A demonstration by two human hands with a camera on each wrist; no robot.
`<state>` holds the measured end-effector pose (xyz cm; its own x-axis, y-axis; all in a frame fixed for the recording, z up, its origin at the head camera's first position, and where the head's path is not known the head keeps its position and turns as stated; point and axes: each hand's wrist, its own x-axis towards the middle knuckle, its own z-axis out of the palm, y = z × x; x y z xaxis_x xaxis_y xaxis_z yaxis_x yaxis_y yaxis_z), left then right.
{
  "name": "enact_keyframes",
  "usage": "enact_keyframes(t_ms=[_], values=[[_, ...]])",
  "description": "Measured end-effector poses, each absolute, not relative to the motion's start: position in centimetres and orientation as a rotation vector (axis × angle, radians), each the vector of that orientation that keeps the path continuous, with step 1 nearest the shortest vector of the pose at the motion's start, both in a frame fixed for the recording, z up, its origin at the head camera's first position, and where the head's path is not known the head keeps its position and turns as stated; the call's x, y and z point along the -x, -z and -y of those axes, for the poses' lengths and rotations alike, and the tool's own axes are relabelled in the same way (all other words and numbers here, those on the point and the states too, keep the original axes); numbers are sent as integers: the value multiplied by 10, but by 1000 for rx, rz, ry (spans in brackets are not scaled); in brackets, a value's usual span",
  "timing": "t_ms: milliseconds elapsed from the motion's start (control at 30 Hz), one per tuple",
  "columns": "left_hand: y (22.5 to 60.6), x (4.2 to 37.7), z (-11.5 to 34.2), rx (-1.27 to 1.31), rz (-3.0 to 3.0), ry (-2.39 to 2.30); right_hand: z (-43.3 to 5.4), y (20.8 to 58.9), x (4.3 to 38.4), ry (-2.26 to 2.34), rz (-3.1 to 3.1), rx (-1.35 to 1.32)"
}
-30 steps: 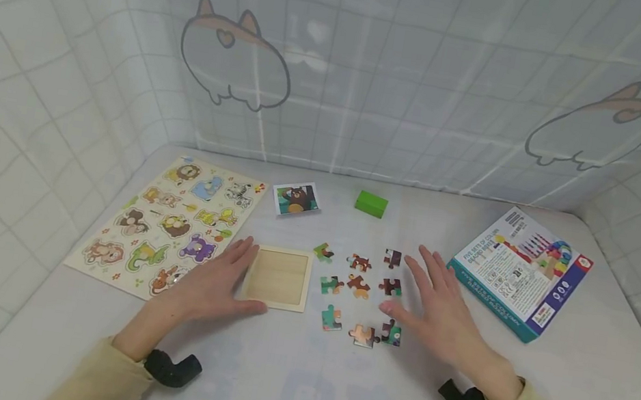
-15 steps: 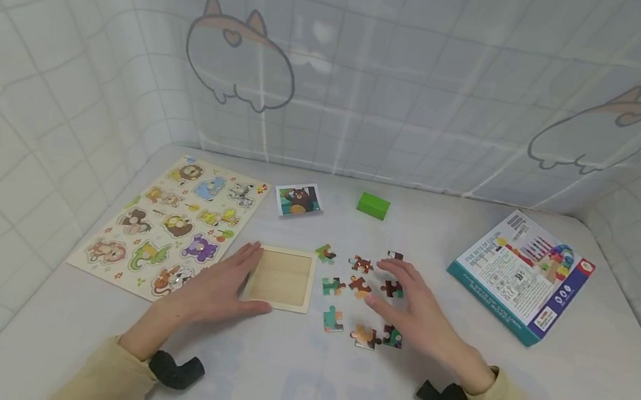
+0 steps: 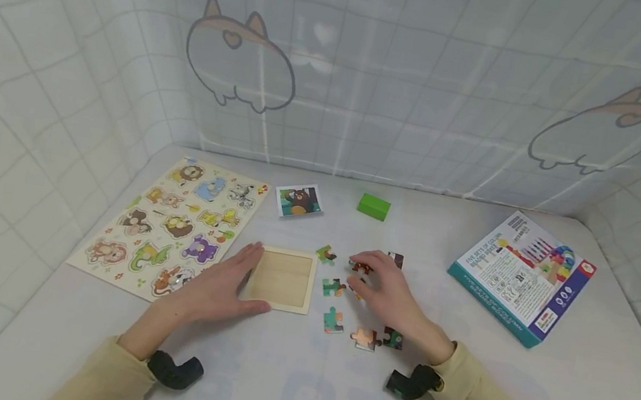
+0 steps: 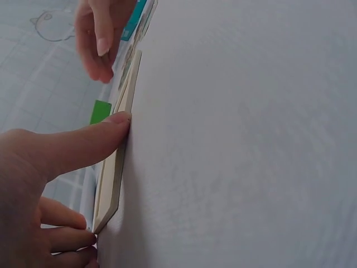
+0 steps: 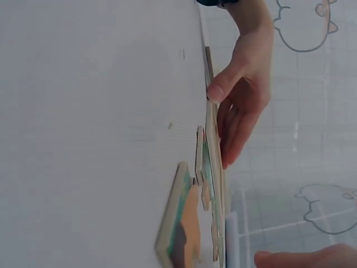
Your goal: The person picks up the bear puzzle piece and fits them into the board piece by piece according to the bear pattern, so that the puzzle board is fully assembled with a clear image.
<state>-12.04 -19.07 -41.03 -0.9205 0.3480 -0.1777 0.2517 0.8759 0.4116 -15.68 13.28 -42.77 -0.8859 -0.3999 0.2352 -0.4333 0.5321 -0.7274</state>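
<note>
In the head view my left hand [image 3: 216, 291] lies at the left side of a shallow square wooden tray [image 3: 279, 306]. Its fingers run straight along the tray's left edge, and the thumb touches the near rim, as the left wrist view shows too. My right hand [image 3: 395, 301] is over loose jigsaw pieces right of the tray, thumb and fingers apart. Its fingertips are right at a brown bear-face piece [image 3: 361, 268]. Beside it lie a green piece [image 3: 334, 288], a teal piece [image 3: 333, 321] and a tan piece [image 3: 365, 339]. The hand hides some pieces.
Left of the tray lies an animal peg board [image 3: 167, 225]. A bear picture card [image 3: 299, 201] and a green block [image 3: 374, 207] are farther back. A toy box [image 3: 523, 279] lies at the right. A tiled-pattern sheet rises behind the table.
My right hand has moved left from beside the right column of pieces to the middle pieces, its thumb and fingers drawing closer together. The left hand stays at the tray.
</note>
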Motion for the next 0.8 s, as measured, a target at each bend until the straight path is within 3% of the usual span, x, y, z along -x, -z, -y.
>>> enact_keyframes(t_ms=[367, 800], values=[[409, 121, 187, -450, -2792, -578, -110, 433, 184, -1237, 2775, -767], [409, 120, 187, -446, -2799, -565, -101, 442, 188, -967, 2728, -926]])
